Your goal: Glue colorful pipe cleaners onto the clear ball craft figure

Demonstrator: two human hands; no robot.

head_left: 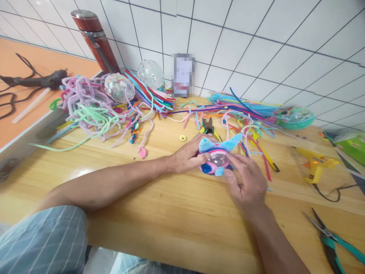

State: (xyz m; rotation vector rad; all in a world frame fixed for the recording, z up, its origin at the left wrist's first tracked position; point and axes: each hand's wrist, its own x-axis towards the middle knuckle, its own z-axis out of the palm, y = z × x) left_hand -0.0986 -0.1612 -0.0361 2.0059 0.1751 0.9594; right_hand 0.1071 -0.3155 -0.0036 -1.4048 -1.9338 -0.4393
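Pink pipe-cleaner ball sits between left hand and right hand (both gripping it).

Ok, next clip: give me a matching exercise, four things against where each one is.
Things
1. pipe-cleaner ball
2. yellow glue gun
3. black corded tool
4. teal-handled pliers

Places
A. on the orange surface at far left
B. at the near right edge of the wooden table
C. held between the left hand and the right hand
D. on the table, to the right of both hands

Pairs: 1-C, 2-D, 3-A, 4-B.
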